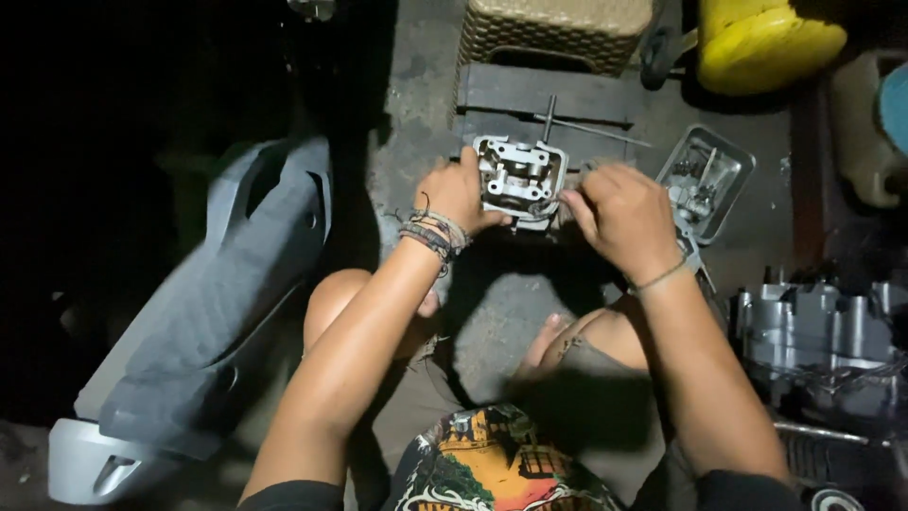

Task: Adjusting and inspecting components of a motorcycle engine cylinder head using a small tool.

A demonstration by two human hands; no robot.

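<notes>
Lying along the floor at the far left, a grey plastic scooter body panel is stretching from the lower left corner up toward the middle. Just right of it, the person's left hand, with a stack of cord bracelets on the wrist, is gripping the left side of a metal cylinder head, thumb up against its top edge. The cylinder head is sitting on the concrete floor in front of the person's bare knees, its open side facing up. A dark wooden board is lying just behind it, with a T-handled tool resting across the board. Beyond the board, a woven plastic stool is standing at the top edge. The right hand is curling against the right side of the cylinder head, fingers bent in at its edge; whether it is pinching a small part there cannot be told. Further right, a shallow metal tray is holding small parts, a yellow container is sitting at the top, and a grey engine casing is resting at the right edge.
</notes>
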